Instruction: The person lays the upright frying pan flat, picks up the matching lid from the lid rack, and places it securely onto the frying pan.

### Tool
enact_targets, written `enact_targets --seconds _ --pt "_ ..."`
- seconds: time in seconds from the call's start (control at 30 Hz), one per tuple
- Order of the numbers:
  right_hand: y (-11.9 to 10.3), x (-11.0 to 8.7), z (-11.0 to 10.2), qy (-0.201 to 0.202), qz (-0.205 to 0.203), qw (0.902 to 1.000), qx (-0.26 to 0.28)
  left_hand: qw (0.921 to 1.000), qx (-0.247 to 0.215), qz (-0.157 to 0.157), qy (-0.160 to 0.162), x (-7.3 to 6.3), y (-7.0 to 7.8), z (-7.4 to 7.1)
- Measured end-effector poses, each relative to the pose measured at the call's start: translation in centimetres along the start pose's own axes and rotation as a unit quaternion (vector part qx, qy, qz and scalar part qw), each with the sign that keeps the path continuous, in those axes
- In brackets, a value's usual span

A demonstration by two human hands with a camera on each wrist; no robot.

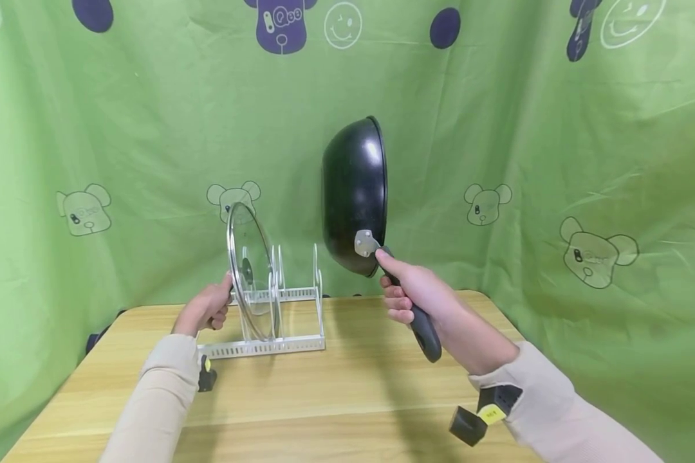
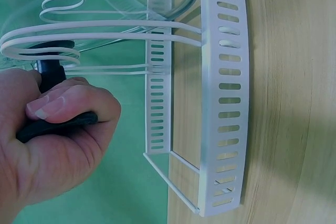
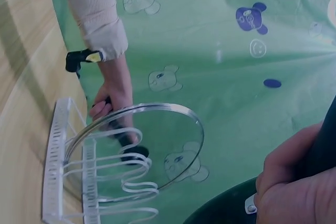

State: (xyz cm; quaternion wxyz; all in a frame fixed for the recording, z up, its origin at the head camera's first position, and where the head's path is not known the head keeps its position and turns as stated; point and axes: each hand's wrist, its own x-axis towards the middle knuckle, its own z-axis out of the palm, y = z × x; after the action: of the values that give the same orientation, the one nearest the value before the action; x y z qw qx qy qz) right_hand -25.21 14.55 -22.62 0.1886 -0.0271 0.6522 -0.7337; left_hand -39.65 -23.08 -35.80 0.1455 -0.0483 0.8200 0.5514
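Observation:
A glass lid (image 1: 255, 244) with a metal rim stands upright between the wires of a white dish rack (image 1: 260, 347). At the lid's left side, my left hand (image 1: 207, 305) grips its black knob (image 2: 60, 127), with the fingers curled round it in the left wrist view. To the right, a black wok (image 1: 354, 193) is held up in the air, tipped on its side with its dark outer face showing. My right hand (image 1: 419, 292) holds the wok's black handle (image 1: 424, 331), the thumb lying along it. Only part of the wok shows in the right wrist view.
The rack stands on the left half of a light wooden table (image 1: 324, 411), with several wire dividers (image 3: 131, 171). Behind and at both sides hangs a green curtain (image 1: 208, 96) with bear prints.

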Motion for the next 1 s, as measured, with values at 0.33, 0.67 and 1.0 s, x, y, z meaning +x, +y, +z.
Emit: enact_targets --seconds 0.33,0.67,1.0 --pt "1.8 0.6 -2.3 0.038 -0.006 0.9989 -0.027 1.0 0.0 0.004 0.001 0.3 -0.3 0.2" --pt "3.2 0.8 -4.6 0.056 -0.016 0.9914 -0.118 1.0 -0.002 0.003 -0.002 0.3 -0.5 -0.1" --pt "5.4 0.9 -6.2 0.085 0.003 0.9842 -0.155 1.0 -0.004 0.003 -0.001 0.2 -0.4 -0.1"
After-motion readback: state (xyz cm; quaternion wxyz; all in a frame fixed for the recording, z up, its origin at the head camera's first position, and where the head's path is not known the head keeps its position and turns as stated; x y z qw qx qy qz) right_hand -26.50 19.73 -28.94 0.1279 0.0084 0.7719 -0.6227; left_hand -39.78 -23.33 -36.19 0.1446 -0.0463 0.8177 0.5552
